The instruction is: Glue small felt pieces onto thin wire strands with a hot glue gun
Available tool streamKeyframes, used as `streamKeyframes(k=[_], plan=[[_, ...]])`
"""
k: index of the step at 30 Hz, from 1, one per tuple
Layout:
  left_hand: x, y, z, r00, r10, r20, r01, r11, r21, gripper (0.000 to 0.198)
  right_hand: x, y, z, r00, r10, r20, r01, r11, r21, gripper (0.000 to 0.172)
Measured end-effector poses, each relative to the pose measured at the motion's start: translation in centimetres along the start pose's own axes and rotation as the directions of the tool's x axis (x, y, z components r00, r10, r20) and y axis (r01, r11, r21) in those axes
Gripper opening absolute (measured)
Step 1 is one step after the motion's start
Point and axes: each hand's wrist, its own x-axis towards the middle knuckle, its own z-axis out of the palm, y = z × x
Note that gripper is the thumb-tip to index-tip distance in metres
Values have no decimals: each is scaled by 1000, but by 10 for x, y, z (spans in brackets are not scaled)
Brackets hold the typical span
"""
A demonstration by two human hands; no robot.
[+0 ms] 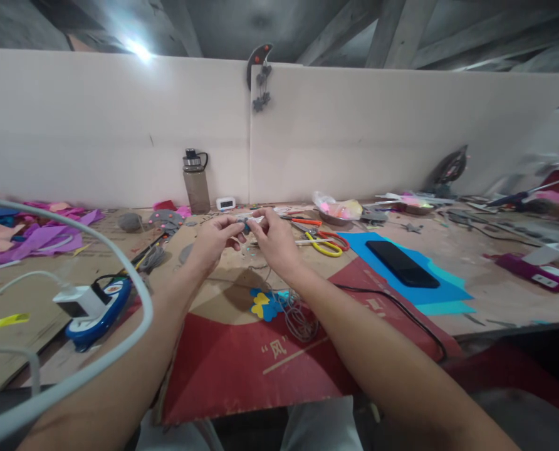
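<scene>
My left hand (217, 241) and my right hand (276, 238) meet above the middle of the table, fingers closed in a pinch. Between their fingertips is a small dark teal piece (246, 227), too small to make out its kind. Below my hands, blue and yellow paper cut-outs (262, 305) lie on a red and brown cardboard sheet (223, 363). Beside them sits a loose tangle of thin grey cord (302, 318), partly behind my right forearm. Just right of my right hand are scissors with yellow handles (327, 246) and another pair with red handles (339, 239).
A black phone (402, 263) rests on blue paper (449, 289) at right. A blue power strip (98, 316) with a white plug and a looping white cable (145, 300) are at left. A bottle (196, 188) stands by the white partition (96, 125). Colourful scraps (44, 235) lie far left.
</scene>
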Motion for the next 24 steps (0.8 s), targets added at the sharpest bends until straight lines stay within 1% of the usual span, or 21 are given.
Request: streamKeyframes(k=[4, 6, 9, 12, 15, 17, 19, 21, 24], plan=[[2, 3, -6, 990, -25, 140, 25, 1000, 1, 24, 5, 4, -5, 1000, 5, 27, -6, 999, 31, 18], [3, 4, -9, 983, -53, 177, 54, 999, 1, 25, 6, 7, -7, 1000, 25, 18, -26, 999, 28, 18], [5, 3, -13, 986, -79, 147, 71, 996, 61, 28, 8, 11, -8, 999, 20, 34, -20, 1000, 10, 17], [7, 1, -15, 996, -30, 84, 13, 979, 202, 31, 7, 11, -7, 996, -3, 94, 3, 1000, -10, 18], [6, 2, -14, 994, 28, 101, -63, 933, 354, 30, 6, 10, -6, 989, -8, 147, 13, 999, -35, 18], [4, 3, -12, 992, 40, 121, -87, 905, 416, 26, 6, 10, -6, 987, -5, 163, 12, 999, -46, 16], [2, 4, -11, 991, 35, 127, -87, 898, 432, 23, 6, 11, -5, 984, -4, 180, 13, 999, -47, 15], [2, 3, -10, 993, 20, 121, -68, 911, 407, 22, 6, 12, -5, 981, -6, 194, 13, 999, -36, 17], [4, -3, -9, 998, 13, 62, -32, 946, 322, 20, 5, 13, -5, 984, -2, 180, 0, 1000, 7, 18]])
